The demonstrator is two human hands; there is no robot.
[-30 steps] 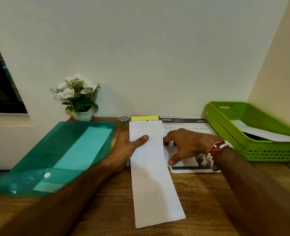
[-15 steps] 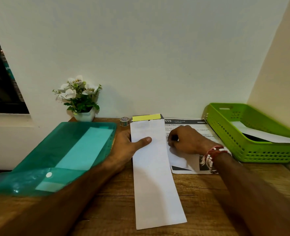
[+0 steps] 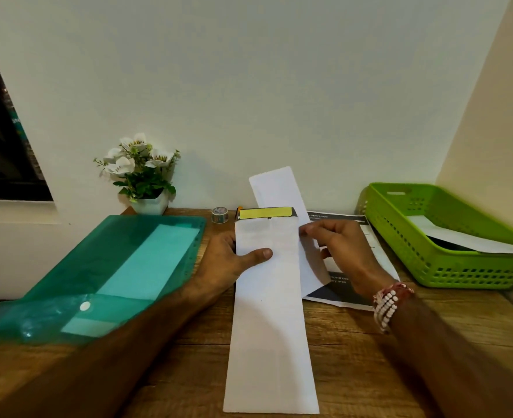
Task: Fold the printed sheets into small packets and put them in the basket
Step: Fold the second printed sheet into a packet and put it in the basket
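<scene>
1. Head view, centre of the frame: a long white strip of folded paper lies lengthwise on the wooden surface, running from the bottom edge up to a yellow sticky pad near the wall.
2. The left hand holds the strip at its left edge. Its grip is closed on the paper, with the thumb flat on top and the other fingers out of sight at the strip's edge.
3. Just right of the strip, the right hand has its grip clamped on a folded white sheet, fingertips pinching it. The sheet stands tilted, its top end against the wall and its lower end behind the strip's right edge.
4. A beaded bracelet circles the right wrist.
5. Under the right hand, a printed sheet with dark bands lies flat on the surface.
6. At the right of the frame, a green basket sits beside the printed sheet, in the corner of the walls. A white sheet rests slanted inside it over something dark.
7. At the left of the frame, a teal plastic folder lies on the surface, touching the left forearm.
8. Along the wall stand a pot of white flowers and, between it and the sticky pad, a small roll of tape.
</scene>
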